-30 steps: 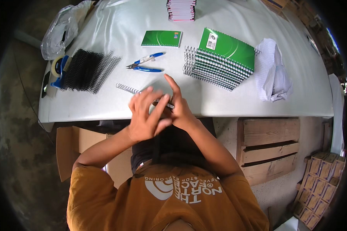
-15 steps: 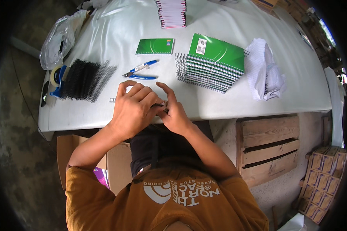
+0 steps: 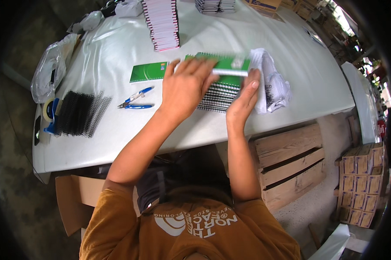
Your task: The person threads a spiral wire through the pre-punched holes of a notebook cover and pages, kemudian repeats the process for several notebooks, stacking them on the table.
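A green spiral notebook [image 3: 232, 65], blurred by motion, is lifted and tilted at the top of a stack of wire-bound notebooks [image 3: 219, 98]. My left hand [image 3: 183, 89] grips its left end, the fingers bent over it. At its right end my right hand [image 3: 244, 102] holds the corner, thumb up and the other fingers partly hidden. Left of my left hand, another green notebook [image 3: 148, 72] lies flat. Blue-handled cutting pliers [image 3: 137, 99] rest on the table below it, jaws toward the left.
Black wire spirals [image 3: 80, 113] and a blue tape dispenser [image 3: 52, 116] lie at the left. A tall notebook pile [image 3: 162, 24] stands at the back. A crumpled white bag [image 3: 273, 86] sits right of the stack. Beyond the white table [image 3: 308, 93] are a wooden pallet [image 3: 291, 160] and stacked boxes [image 3: 360, 184].
Both my hands have moved from the table's near edge, where they were together around something small, out to the stack. The top notebook is now lifted between them. The view has shifted too.
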Demonstrator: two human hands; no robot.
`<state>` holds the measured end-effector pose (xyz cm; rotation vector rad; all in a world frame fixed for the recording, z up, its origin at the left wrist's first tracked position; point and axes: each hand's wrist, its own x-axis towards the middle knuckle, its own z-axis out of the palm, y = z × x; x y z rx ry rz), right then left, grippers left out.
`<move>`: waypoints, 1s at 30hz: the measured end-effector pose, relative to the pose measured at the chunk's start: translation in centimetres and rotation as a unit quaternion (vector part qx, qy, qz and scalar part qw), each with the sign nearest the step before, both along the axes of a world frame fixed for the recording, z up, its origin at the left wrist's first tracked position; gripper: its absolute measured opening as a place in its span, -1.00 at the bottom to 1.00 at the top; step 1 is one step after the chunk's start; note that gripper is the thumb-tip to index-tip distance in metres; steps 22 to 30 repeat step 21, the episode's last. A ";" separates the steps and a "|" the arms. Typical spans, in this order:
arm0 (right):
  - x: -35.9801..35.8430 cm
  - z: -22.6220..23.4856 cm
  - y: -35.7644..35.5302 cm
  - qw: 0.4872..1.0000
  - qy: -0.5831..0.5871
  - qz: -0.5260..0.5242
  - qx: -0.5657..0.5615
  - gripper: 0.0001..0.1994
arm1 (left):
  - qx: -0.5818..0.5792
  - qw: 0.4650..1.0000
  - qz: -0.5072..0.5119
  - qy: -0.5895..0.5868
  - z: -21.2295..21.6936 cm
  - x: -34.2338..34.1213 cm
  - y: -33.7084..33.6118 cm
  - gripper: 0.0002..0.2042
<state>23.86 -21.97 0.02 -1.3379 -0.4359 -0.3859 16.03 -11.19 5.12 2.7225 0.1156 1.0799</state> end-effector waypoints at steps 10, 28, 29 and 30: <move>0.2 -1.1 1.0 0.992 -0.009 -0.067 -0.107 -0.63 | -0.277 0.934 0.090 -0.205 -4.5 1.1 2.5 -0.82; -8.4 -5.2 0.0 0.960 -0.204 0.150 -0.120 -0.42 | -0.094 0.946 0.013 0.310 -8.5 -2.4 18.8 -0.46; -8.4 -5.2 0.0 0.960 -0.204 0.150 -0.120 -0.42 | -0.094 0.946 0.013 0.310 -8.5 -2.4 18.8 -0.46; -8.4 -5.2 0.0 0.960 -0.204 0.150 -0.120 -0.42 | -0.094 0.946 0.013 0.310 -8.5 -2.4 18.8 -0.46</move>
